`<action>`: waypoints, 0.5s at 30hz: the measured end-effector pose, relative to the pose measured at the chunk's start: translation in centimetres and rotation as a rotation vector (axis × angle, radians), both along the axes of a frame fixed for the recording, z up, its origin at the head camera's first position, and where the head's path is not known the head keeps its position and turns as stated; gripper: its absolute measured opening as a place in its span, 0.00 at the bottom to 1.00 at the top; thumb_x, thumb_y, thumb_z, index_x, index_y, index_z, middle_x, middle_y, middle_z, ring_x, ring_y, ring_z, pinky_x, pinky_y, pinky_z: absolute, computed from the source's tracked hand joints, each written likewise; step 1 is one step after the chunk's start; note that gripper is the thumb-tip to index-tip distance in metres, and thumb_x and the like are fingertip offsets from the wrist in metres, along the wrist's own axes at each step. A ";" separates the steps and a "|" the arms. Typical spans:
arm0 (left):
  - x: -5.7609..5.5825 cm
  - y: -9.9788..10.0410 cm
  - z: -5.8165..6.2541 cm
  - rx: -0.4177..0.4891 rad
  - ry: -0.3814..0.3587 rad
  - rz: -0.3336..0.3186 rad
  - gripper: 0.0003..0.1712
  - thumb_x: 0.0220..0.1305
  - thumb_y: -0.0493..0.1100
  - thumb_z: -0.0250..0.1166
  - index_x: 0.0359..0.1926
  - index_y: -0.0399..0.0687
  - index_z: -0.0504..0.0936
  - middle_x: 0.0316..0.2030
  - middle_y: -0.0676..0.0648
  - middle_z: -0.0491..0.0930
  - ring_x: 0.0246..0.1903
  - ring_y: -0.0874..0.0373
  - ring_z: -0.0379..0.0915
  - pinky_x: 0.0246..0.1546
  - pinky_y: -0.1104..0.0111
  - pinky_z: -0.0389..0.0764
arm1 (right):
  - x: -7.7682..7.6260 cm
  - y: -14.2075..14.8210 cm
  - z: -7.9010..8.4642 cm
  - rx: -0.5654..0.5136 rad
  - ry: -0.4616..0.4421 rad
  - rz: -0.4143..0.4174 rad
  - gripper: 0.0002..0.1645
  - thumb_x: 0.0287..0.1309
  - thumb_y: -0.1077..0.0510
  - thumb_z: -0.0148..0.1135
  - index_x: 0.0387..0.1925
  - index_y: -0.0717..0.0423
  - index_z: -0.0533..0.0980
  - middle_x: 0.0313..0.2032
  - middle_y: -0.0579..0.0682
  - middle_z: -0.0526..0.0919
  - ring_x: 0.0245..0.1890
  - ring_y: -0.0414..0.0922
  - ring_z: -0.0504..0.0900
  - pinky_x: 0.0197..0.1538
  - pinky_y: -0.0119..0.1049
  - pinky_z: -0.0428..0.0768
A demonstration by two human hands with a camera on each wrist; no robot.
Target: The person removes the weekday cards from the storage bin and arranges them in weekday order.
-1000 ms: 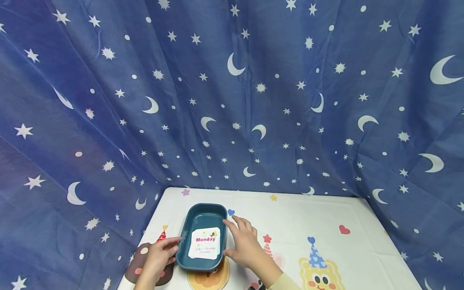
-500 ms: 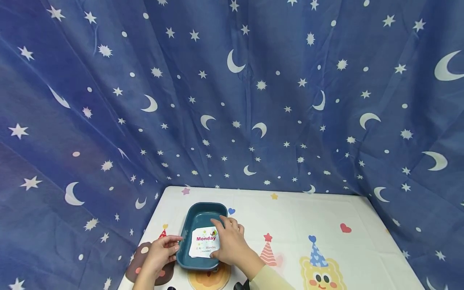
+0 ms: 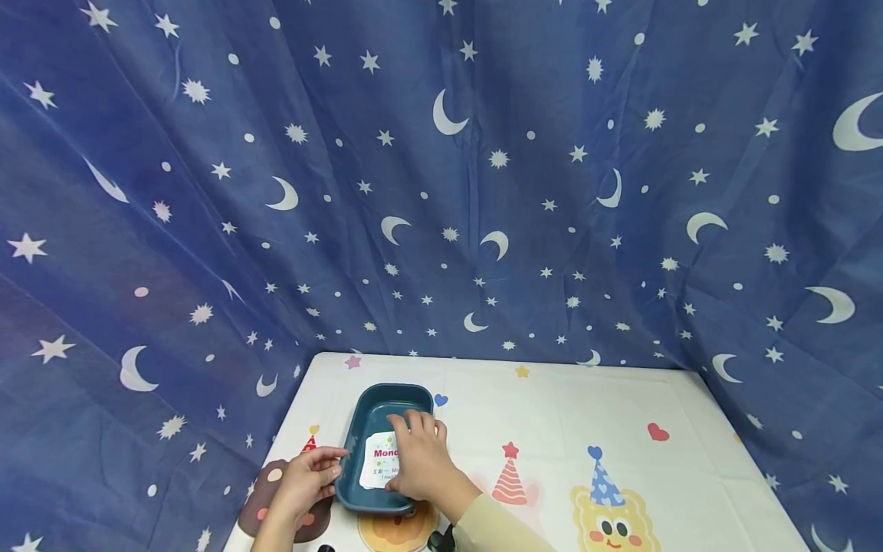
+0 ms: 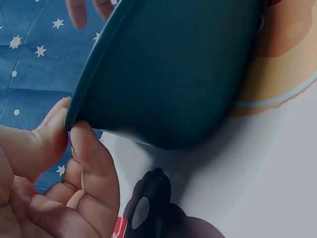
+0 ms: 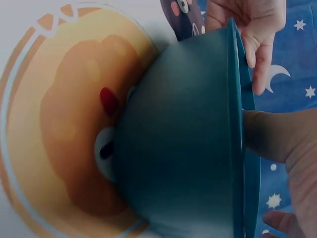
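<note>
A deep teal tray with rounded corners stands on the table. In it lies a small stack of white cards, the top one printed with "Monday", its right part hidden by a hand. My left hand pinches the tray's left rim between thumb and index finger, as the left wrist view confirms. Over the right side of the cards, my right hand reaches into the tray with fingers spread and bent. Its thumb goes down past the rim in the right wrist view; the tip is hidden.
A white tablecloth with cartoon figures and party hats covers the table. Blue curtains with stars and moons enclose the back and sides. A small black object shows at the near edge, by the right sleeve.
My right hand has moved left from beside the tray's right rim to over the cards, covering part of the printed word. My left hand stays at the left rim; the tray has not moved.
</note>
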State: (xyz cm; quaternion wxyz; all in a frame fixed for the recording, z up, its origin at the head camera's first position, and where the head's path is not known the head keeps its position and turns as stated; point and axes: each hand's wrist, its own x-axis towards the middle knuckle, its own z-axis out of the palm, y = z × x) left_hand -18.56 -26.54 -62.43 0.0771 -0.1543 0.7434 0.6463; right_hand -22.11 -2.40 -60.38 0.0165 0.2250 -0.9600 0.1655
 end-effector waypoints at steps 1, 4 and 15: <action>0.0 -0.1 0.0 0.005 -0.002 -0.002 0.18 0.69 0.26 0.65 0.58 0.27 0.84 0.33 0.50 0.79 0.32 0.60 0.76 0.30 0.69 0.84 | 0.0 -0.3 0.0 0.007 0.000 0.009 0.73 0.34 0.34 0.91 0.80 0.42 0.62 0.74 0.53 0.69 0.73 0.55 0.66 0.72 0.62 0.66; 0.1 -0.2 0.0 0.013 -0.009 -0.004 0.18 0.70 0.26 0.65 0.59 0.28 0.83 0.34 0.50 0.79 0.33 0.60 0.76 0.31 0.68 0.84 | -0.1 -1.1 -0.1 0.035 0.000 0.032 0.73 0.35 0.32 0.90 0.80 0.41 0.61 0.74 0.52 0.69 0.73 0.54 0.66 0.71 0.60 0.68; -0.1 0.1 0.0 0.012 0.002 0.018 0.17 0.68 0.25 0.65 0.57 0.28 0.85 0.33 0.50 0.79 0.32 0.59 0.76 0.29 0.68 0.83 | -1.1 -2.6 -1.3 0.146 -0.019 0.036 0.72 0.36 0.29 0.88 0.80 0.43 0.62 0.73 0.53 0.72 0.71 0.53 0.68 0.74 0.55 0.72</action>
